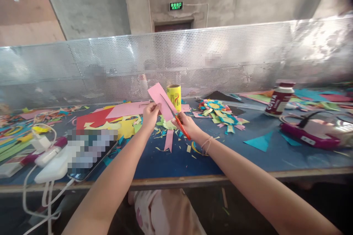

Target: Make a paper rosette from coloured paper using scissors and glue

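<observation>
Right at the middle of the frame, my left hand (150, 115) pinches a pink paper strip (157, 93) between thumb and fingers, holding it tilted above the counter (198, 167), its top end leaning towards the upper left. My right hand (190, 126), just beside it, is wrapped around the orange handles of the scissors (184, 129), and a blade runs up across the strip's face; I can't tell how far the blades are parted. Behind the strip, a yellow tube (178, 97) stands upright. Below my hands, a pink tail piece (168, 140) with a notched end lies among small scraps. Left of centre, red paper (93, 117) and yellow paper (128, 128) lie spread out, and at the lower left a phone (102, 156) rests beside a white block (51, 169). Right of centre lies a colourful paper rosette (216, 106); farther right are a blue triangle (259, 141) and a maroon bottle (279, 101). Behind everything on the counter runs a perforated metal screen (124, 68), with a green exit sign (175, 6) at the top middle.
</observation>
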Action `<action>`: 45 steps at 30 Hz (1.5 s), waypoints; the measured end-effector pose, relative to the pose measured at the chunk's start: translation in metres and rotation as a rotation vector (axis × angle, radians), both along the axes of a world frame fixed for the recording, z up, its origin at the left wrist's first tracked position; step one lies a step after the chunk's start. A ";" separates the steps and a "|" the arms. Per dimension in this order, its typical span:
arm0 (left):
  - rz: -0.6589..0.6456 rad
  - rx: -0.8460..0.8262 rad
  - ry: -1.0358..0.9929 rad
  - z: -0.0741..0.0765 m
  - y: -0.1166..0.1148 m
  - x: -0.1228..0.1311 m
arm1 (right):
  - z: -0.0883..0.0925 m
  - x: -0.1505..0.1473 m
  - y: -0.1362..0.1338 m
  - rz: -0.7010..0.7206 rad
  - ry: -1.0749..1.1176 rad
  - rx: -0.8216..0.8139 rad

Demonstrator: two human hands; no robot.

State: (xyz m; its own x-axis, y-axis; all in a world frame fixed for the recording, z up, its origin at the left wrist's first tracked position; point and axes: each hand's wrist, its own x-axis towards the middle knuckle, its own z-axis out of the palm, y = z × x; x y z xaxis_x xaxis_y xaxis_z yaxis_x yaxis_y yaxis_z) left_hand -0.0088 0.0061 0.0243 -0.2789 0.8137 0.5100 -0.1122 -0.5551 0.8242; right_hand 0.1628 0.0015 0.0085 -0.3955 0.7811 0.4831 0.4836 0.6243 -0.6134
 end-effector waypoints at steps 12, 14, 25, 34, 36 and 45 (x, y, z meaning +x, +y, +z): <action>-0.008 -0.018 0.226 -0.004 0.000 0.002 | -0.006 0.000 0.002 0.081 0.131 -0.123; -0.013 -0.021 0.225 -0.004 -0.001 0.003 | -0.008 -0.001 0.003 0.073 0.157 -0.128; -0.049 -0.058 0.103 0.002 -0.009 0.009 | -0.003 -0.001 -0.003 0.038 0.096 -0.075; 0.032 -0.084 0.124 -0.001 -0.003 0.004 | 0.002 0.001 -0.002 0.014 0.049 -0.093; 0.115 -0.068 0.153 -0.002 0.001 -0.002 | 0.006 0.004 -0.003 0.068 -0.001 -0.115; 0.556 0.027 0.326 0.011 0.009 -0.043 | 0.023 0.040 0.015 0.293 -0.243 -0.186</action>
